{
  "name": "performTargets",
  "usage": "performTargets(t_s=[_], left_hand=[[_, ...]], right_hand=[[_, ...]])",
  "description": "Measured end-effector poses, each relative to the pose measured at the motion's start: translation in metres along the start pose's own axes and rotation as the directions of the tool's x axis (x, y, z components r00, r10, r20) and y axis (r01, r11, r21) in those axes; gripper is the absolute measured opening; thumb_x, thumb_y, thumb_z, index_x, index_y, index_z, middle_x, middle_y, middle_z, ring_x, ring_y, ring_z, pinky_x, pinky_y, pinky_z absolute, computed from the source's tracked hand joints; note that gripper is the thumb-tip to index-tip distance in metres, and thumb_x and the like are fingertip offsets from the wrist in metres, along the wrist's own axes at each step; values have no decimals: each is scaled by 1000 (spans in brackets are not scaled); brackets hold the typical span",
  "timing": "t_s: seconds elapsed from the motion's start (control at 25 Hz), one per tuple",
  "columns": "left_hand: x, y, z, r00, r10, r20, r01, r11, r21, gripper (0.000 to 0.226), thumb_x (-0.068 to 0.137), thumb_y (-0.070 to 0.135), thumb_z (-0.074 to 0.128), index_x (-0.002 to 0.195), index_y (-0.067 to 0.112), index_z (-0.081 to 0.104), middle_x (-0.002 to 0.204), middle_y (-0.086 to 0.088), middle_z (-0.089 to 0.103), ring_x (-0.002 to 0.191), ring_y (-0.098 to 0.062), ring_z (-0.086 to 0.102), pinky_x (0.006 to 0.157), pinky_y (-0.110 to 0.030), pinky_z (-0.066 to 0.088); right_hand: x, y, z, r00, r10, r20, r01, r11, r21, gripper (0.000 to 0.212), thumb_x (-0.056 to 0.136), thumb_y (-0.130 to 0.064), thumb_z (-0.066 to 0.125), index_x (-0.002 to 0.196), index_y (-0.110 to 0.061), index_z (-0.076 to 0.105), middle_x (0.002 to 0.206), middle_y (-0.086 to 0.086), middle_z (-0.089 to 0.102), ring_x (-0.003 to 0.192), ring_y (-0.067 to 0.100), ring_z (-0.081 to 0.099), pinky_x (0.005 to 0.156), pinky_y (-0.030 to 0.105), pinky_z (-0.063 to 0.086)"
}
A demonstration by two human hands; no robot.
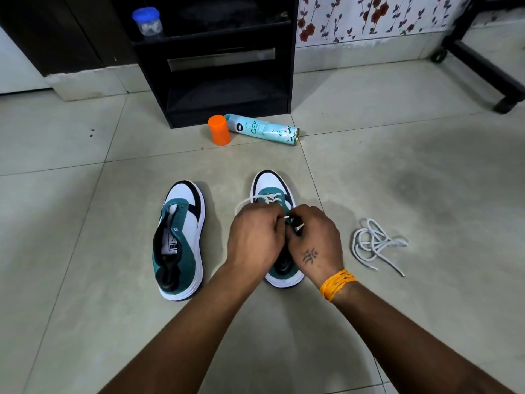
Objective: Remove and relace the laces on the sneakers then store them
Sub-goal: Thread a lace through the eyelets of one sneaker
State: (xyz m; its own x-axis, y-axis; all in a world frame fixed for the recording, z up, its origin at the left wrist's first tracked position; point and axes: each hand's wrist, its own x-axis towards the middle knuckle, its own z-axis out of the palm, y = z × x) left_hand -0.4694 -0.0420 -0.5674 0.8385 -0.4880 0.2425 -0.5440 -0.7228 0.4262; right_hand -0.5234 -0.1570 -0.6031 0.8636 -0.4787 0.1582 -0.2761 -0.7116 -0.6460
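Two teal, white and black sneakers stand side by side on the tiled floor [85, 280], toes pointing toward a black cabinet [216, 61]. Taking that cabinet as the landmark, both shoes sit well in front of it, nearer the person.

The left sneaker [181, 240] has no lace; its eyelet rows are bare and its tongue shows (a printed label is visible on the insole, too small to read). Just beside it, the right sneaker [274, 194] carries a white lace [265, 199] crossed through the eyelets nearest the toe.

Both hands are over the middle of this right sneaker, close together with knuckles nearly touching. The left hand [254, 237] has its fingers curled, pinching the lace. The right hand [315, 243] likewise has fingers curled, pinching a short white piece of lace at the eyelets. A yellow thread band [338, 284] wraps the right wrist.

A loose lace [375, 243] lies in a tangle on the floor, to the right of the laced sneaker and apart from it.

Against the cabinet's front foot, a pale blue spray can [264, 129] lies on its side, with an orange cap [218, 129] standing upright just beside its nozzle end. On a cabinet shelf stands a small jar with a blue lid [147, 20].
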Motion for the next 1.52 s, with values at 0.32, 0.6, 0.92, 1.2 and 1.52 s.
performTargets(t_s=[0.32, 0.6, 0.92, 1.2, 1.52], left_hand=[[-13, -12, 18, 994, -25, -110, 39, 991, 128, 13, 89, 19, 66, 81, 9, 65, 83, -8, 55, 75, -30, 59, 49, -37, 46], [-6, -8, 26, 985, -112, -130, 125, 987, 97, 13, 91, 22, 64, 82, 13, 66, 85, -3, 56, 87, -27, 59, 53, -35, 43], [-10, -4, 33, 962, -237, -136, 208, 957, -201, 6, 90, 16, 67, 89, 16, 73, 92, -1, 63, 89, -26, 64, 67, -42, 54], [-9, 0, 30, 955, -262, -140, 232, 952, -199, 11, 91, 14, 65, 94, 16, 75, 95, -2, 64, 90, -27, 65, 71, -43, 55], [-15, -6, 23, 964, -216, -157, 180, 960, -214, 11, 84, 14, 72, 93, 19, 70, 88, 2, 64, 82, -22, 63, 67, -38, 51]], right_hand=[[-3, 6, 3, 997, 31, -76, -14, 977, 214, 11, 84, -21, 75, 95, -22, 78, 90, -9, 71, 79, 11, 65, 77, 32, 53], [-4, 11, 5, 997, 30, -77, -8, 962, 271, 12, 83, -23, 76, 95, -22, 79, 90, -9, 72, 78, 11, 67, 78, 35, 56], [-5, 10, 5, 999, 25, -34, -14, 958, 288, 12, 86, -26, 68, 94, -24, 77, 90, -12, 71, 81, 8, 67, 79, 37, 56], [8, 12, -4, 998, -62, 5, 58, 957, 283, 23, 92, -12, 62, 105, -27, 73, 84, -12, 73, 78, 11, 68, 75, 36, 56], [19, 18, -2, 975, -217, 50, 208, 967, 149, 4, 96, -19, 55, 98, -17, 58, 88, 1, 67, 78, 25, 61, 69, 42, 51]])
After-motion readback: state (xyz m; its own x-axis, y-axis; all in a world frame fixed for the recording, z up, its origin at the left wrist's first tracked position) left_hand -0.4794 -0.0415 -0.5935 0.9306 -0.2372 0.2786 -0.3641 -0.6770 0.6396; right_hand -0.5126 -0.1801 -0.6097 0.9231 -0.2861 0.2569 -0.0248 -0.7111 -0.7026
